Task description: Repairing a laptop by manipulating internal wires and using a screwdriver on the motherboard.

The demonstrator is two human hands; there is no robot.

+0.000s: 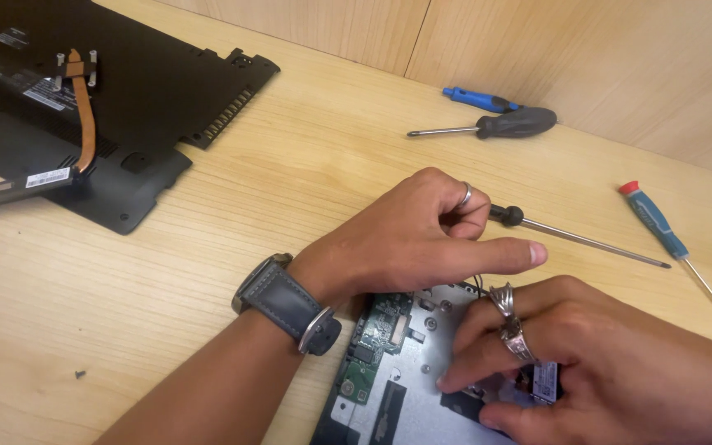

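My left hand (409, 239), with a grey-strapped watch on its wrist, is curled around the black handle of a thin screwdriver (587, 241). The screwdriver's shaft points right across the wooden table. The thumb reaches out over an opened laptop chassis (389, 387), where a green circuit board and grey metal plate show. My right hand (611, 371), wearing rings, rests on the chassis at the lower right. Its fingertips pinch a small labelled module (544, 381), which the fingers mostly hide.
A black laptop bottom cover (158, 91) lies at the top left with a copper heat pipe (84, 107) on it. A black-handled screwdriver (504, 124) and a small blue one (480, 99) lie near the wooden wall. A blue, red-capped precision screwdriver (661, 231) is at right. A loose screw (81, 375) sits at lower left.
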